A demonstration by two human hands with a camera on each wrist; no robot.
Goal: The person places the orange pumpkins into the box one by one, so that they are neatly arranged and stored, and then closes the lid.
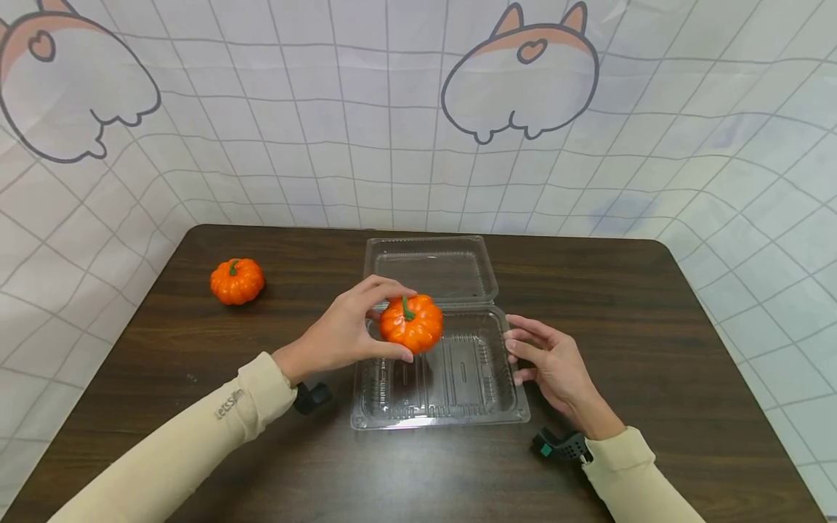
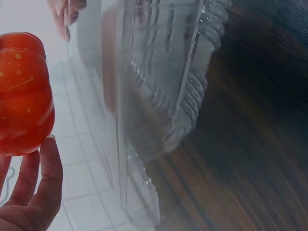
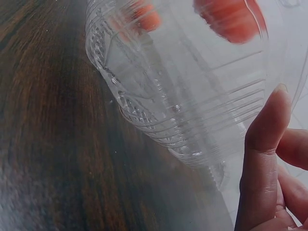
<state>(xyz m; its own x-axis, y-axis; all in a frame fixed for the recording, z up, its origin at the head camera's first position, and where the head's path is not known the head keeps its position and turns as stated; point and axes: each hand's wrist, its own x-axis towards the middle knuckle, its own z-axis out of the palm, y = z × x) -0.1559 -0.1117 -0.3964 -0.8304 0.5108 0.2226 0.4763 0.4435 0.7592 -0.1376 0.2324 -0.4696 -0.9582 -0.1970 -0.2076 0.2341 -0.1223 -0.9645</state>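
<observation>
A small orange pumpkin [image 1: 411, 324] is gripped by the left hand [image 1: 340, 333], fingers and thumb curled round its sides, and is held above the left part of the open tray of a clear plastic clamshell container [image 1: 458, 396]. Whether the pumpkin touches the tray floor cannot be told. The container's lid is seen laid back flat toward the far edge of the dark wooden table [image 1: 654, 327]. The right hand [image 1: 556, 363] is observed at the tray's right rim, fingers relaxed and nearly straight, fingertips at or just beside the plastic; nothing is gripped by it. A second orange pumpkin [image 1: 237, 281] is noted standing upright, well apart, at the table's far left.
</observation>
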